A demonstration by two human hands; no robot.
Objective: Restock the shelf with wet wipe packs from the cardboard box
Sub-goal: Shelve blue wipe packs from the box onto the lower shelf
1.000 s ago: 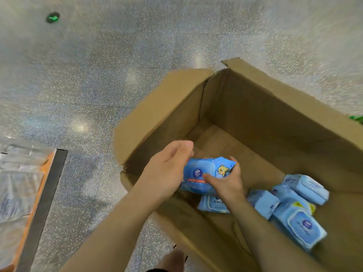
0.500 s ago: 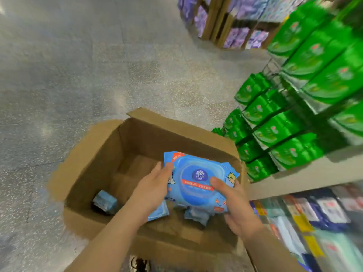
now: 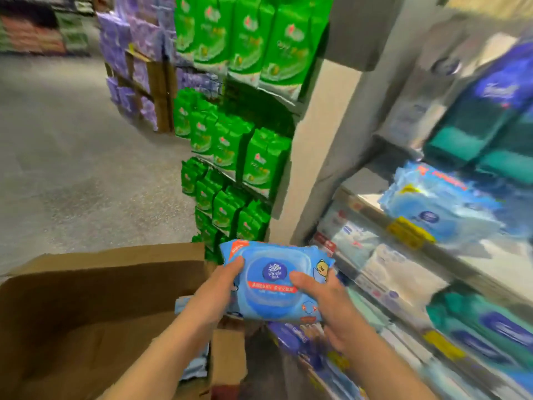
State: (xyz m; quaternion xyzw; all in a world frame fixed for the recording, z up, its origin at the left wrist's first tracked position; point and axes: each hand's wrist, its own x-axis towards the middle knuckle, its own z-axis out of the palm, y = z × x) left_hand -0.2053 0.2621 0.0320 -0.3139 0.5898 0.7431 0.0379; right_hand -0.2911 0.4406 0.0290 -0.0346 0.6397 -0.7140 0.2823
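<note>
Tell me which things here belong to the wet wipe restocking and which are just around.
Part of the job:
- blue wet wipe pack, in the grip of left hand and right hand
- cardboard box
- matching blue packs on the shelf

Just around:
- green packs
- purple packs
- teal packs

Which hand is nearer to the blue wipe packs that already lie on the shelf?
The right hand. It holds the right end of the wet wipe pack, on the side of the shelved packs. The left hand grips the pack's left end, beside the cardboard box.
</note>
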